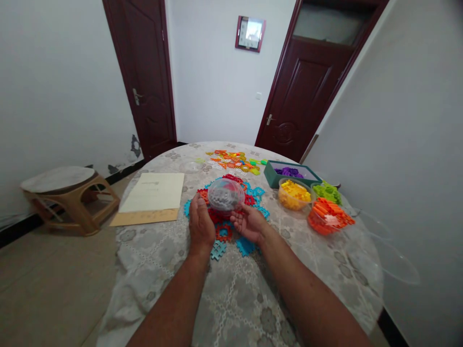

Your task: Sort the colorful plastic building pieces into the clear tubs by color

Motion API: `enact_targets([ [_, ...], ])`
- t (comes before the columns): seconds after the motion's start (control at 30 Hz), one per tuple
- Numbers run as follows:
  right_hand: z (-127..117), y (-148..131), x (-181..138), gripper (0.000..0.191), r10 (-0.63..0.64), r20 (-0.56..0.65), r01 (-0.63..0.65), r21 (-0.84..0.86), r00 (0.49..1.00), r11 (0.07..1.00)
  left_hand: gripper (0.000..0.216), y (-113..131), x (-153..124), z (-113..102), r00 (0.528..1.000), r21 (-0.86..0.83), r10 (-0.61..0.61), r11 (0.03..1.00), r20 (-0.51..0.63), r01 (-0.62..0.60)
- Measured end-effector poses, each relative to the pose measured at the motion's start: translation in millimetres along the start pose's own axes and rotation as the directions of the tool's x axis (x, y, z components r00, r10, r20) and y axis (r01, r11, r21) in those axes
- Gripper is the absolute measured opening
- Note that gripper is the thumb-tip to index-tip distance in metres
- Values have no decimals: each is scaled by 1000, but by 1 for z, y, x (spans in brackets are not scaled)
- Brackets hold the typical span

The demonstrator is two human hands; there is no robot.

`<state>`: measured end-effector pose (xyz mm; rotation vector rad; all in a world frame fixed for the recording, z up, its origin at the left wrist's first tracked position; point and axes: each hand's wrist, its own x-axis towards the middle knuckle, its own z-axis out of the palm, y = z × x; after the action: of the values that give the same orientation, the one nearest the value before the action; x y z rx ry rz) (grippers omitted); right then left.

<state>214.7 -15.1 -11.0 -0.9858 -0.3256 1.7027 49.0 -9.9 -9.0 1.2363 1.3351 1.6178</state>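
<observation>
A round clear plastic tub [226, 195] with small grey pieces inside is held between my two hands above the middle of the table. My left hand [201, 221] lies along its left side, fingers pointing forward. At the lower right edge, my right hand [250, 223] grips it with curled fingers and the thumb near the rim. Beneath the tub spreads a cluster of red, orange and blue gear-shaped plastic pieces [223, 233], partly hidden by the tub and hands. A blue piece [246, 246] sticks out below my right hand.
Tubs of yellow pieces [293, 194], orange pieces [329, 216] and green pieces [327, 192] stand right, beside a green box [317, 178] with purple pieces. Mixed loose pieces [235, 160] lie at the back. A paper pad [154, 193] lies left; a stool [70, 197] stands beyond.
</observation>
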Motion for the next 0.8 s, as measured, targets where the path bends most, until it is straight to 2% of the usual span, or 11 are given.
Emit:
enact_targets([
  [0.13,-10,-6,3,31,51,62,-57,100,997,993,61,-1,-1,1,1000,19,25,1000,18,-26],
  [0.3,-10,-27,-17,31,-17,151,-16,219,988,976,60,-7,0,2,995,56,97,994,31,-98],
  [0.4,-10,-45,-41,28,-130,167,80,276,977,958,57,-15,0,4,973,154,224,961,62,-231],
  [0.5,-18,-60,-69,21,-296,97,275,189,950,943,51,-26,-3,10,898,282,403,853,177,-439],
  [0.6,-37,-66,-102,19,-490,16,491,-8,871,871,46,-39,-6,15,800,387,507,701,321,-600],
  [0.7,-69,-60,-144,33,-681,-68,639,-287,729,714,43,-48,-7,16,755,477,503,585,421,-656],
  [0.73,-83,-55,-159,37,-730,-96,641,-410,677,648,43,-49,-7,16,755,512,485,555,442,-656],
  [0.8,-113,-43,-191,43,-798,-130,541,-671,588,507,42,-47,-6,15,767,585,429,496,477,-641],
])
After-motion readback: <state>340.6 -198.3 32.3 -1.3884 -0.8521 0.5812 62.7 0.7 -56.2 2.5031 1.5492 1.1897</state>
